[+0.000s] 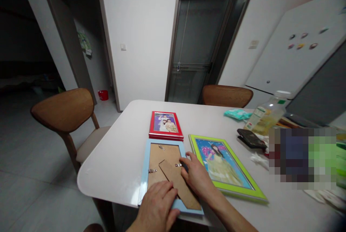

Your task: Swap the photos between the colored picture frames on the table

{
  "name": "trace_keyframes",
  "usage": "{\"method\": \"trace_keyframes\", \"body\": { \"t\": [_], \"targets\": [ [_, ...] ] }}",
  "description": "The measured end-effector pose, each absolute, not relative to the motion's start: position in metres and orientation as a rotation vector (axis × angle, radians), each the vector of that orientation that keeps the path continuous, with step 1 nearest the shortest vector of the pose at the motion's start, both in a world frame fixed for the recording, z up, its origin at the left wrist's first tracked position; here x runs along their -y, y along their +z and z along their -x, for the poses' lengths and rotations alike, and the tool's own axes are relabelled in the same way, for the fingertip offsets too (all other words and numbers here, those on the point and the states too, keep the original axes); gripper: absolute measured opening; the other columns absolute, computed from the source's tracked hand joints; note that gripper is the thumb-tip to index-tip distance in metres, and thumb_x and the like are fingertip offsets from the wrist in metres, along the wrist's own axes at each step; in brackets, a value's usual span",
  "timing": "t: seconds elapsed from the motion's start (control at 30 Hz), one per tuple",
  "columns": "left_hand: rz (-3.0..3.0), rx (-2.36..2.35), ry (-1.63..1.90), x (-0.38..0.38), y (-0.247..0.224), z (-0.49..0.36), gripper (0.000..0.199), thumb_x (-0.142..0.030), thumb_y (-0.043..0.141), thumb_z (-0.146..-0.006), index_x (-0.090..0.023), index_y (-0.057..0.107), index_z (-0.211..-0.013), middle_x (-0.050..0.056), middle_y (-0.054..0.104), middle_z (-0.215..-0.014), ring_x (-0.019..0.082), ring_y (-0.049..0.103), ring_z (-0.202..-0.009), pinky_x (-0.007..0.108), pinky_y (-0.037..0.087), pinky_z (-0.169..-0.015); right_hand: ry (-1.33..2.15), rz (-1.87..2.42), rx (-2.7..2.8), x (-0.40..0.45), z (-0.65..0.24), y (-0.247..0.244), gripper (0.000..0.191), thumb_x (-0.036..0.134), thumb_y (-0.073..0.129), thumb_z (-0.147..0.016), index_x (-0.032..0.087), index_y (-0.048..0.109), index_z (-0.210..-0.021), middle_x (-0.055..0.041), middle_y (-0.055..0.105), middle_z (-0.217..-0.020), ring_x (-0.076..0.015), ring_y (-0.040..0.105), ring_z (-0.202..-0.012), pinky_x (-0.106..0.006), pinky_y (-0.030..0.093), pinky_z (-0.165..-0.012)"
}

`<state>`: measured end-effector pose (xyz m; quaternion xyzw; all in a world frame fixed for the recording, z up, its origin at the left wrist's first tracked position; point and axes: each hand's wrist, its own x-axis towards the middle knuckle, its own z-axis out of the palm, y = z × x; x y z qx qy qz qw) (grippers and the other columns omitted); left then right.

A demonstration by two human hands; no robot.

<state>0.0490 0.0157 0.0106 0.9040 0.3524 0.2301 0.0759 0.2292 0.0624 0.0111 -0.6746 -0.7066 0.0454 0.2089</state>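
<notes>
A light blue photo frame (144, 178) lies face down at the table's near edge, its brown backboard (155, 156) and slanting stand (180, 185) showing. My left hand (158, 203) holds the lower left part of the frame, fingers over the backboard and stand, thumb by the near edge. At the right side, my right hand (197, 174) has its fingers bent in beside a metal clip (178, 165). Something dark shows under those fingertips; I cannot make it out. Another metal clip (152, 170) sits on the left, and a small metal hanger (161, 147) at the far end.
Red photo frames (180, 131) are stacked beyond the blue one. A green photo frame (224, 145) lies face up to the right. Farther right are a dark wallet-like item (251, 139), a bottle (266, 114) and a teal packet (236, 114). Wooden chairs (65, 111) stand around the white table (116, 152).
</notes>
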Motion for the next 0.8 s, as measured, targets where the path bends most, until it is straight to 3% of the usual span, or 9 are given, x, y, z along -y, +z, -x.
{"method": "trace_keyframes", "body": {
  "t": [0.1,0.2,0.3,0.37,0.5,0.57,0.67,0.8],
  "targets": [
    [-2.662,-1.203,0.746,-0.022,0.007,-0.031,0.036,-0.029,0.059,-0.068,-0.015,0.051,-0.1,0.015,0.052,-0.116,0.029,0.047,-0.107,0.051,0.038,-0.088,0.154,1.894,2.023,-0.065,-0.229,0.013,0.025,0.017,0.042,-0.072,0.018,0.062,-0.087,-0.0084,0.05,-0.101,-0.0166,0.052,-0.089,-0.023,0.037,-0.078],
    [-2.592,-1.268,0.741,-0.025,0.003,-0.02,0.02,-0.033,0.059,-0.068,-0.017,0.052,-0.078,0.015,0.054,-0.112,0.028,0.047,-0.107,0.051,0.035,-0.09,0.148,1.938,2.052,-0.072,-0.229,0.014,0.024,0.019,0.039,-0.075,0.019,0.062,-0.082,-0.0062,0.053,-0.089,-0.0144,0.055,-0.076,-0.023,0.039,-0.068],
    [-2.567,-1.249,0.756,-0.026,0.0,-0.018,0.019,-0.036,0.057,-0.069,-0.018,0.05,-0.072,0.014,0.057,-0.108,0.026,0.05,-0.104,0.051,0.034,-0.091,0.113,1.967,2.064,-0.076,-0.228,0.015,0.025,0.021,0.037,-0.078,0.02,0.062,-0.081,-0.0055,0.053,-0.084,-0.0144,0.054,-0.072,-0.023,0.038,-0.064],
    [-2.556,-1.235,0.775,-0.027,-0.001,-0.018,0.021,-0.038,0.056,-0.07,-0.018,0.05,-0.073,0.014,0.058,-0.106,0.026,0.051,-0.103,0.052,0.033,-0.091,0.104,1.941,2.064,-0.074,-0.229,0.016,0.025,0.022,0.038,-0.078,0.021,0.06,-0.09,-0.0064,0.053,-0.086,-0.0157,0.054,-0.074,-0.025,0.039,-0.065],
    [-2.534,-1.189,0.788,-0.026,-0.002,-0.016,0.023,-0.04,0.055,-0.071,-0.018,0.051,-0.075,0.014,0.058,-0.105,0.026,0.05,-0.103,0.052,0.033,-0.091,0.104,1.701,2.159,-0.055,-0.224,0.026,0.032,0.023,0.047,-0.074,0.023,0.055,-0.104,-0.0095,0.049,-0.109,-0.0217,0.045,-0.097,-0.033,0.035,-0.082],
    [-2.521,-1.182,0.788,-0.025,-0.002,-0.016,0.025,-0.04,0.058,-0.068,-0.018,0.051,-0.076,0.014,0.056,-0.108,0.027,0.049,-0.105,0.052,0.032,-0.092,0.242,1.496,2.308,-0.045,-0.217,0.031,0.027,0.022,0.053,-0.07,0.026,0.059,-0.096,-0.0067,0.049,-0.11,-0.0209,0.042,-0.101,-0.033,0.033,-0.085],
    [-2.507,-1.195,0.771,-0.023,-0.003,-0.018,0.028,-0.037,0.064,-0.061,-0.018,0.051,-0.077,0.015,0.053,-0.114,0.028,0.045,-0.108,0.053,0.029,-0.093,0.436,1.271,2.444,-0.037,-0.204,0.034,0.017,0.02,0.055,-0.069,0.026,0.064,-0.082,-0.0038,0.054,-0.098,-0.0178,0.045,-0.094,-0.031,0.034,-0.081],
    [-2.499,-1.21,0.724,-0.023,-0.002,-0.02,0.029,-0.031,0.067,-0.057,-0.018,0.05,-0.077,0.014,0.053,-0.114,0.028,0.044,-0.11,0.052,0.027,-0.095,0.457,1.274,2.423,-0.038,-0.194,0.03,0.013,0.02,0.054,-0.07,0.024,0.066,-0.074,-0.0044,0.055,-0.092,-0.0184,0.044,-0.092,-0.032,0.034,-0.079]
  ]
}}
